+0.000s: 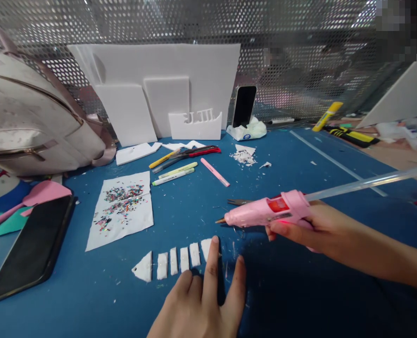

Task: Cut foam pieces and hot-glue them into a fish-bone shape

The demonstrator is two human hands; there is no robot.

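Note:
My right hand [312, 228] is wrapped around a pink glue gun [266, 211], which points left with a long clear glue stick [366, 182] out of its back. Its metal nozzle is just above the table, behind my left hand. My left hand [204, 295] lies low in front, index finger and thumb stretched apart, other fingers bent. The index fingertip rests on a white tail-like foam piece [205, 249], partly covering it. Left of it, several white foam strips [173, 261] stand apart in a row, ending at a triangular foam piece [144, 267] with a small hole.
A paper with colourful bits [97, 234], markers [215, 172] and cutters [204, 151] lie on the blue table. Pliers [238, 202] sit behind the glue gun. A dark phone [32, 249] and backpack [28, 108] occupy the left. Foam boards [211, 61] lean at the back.

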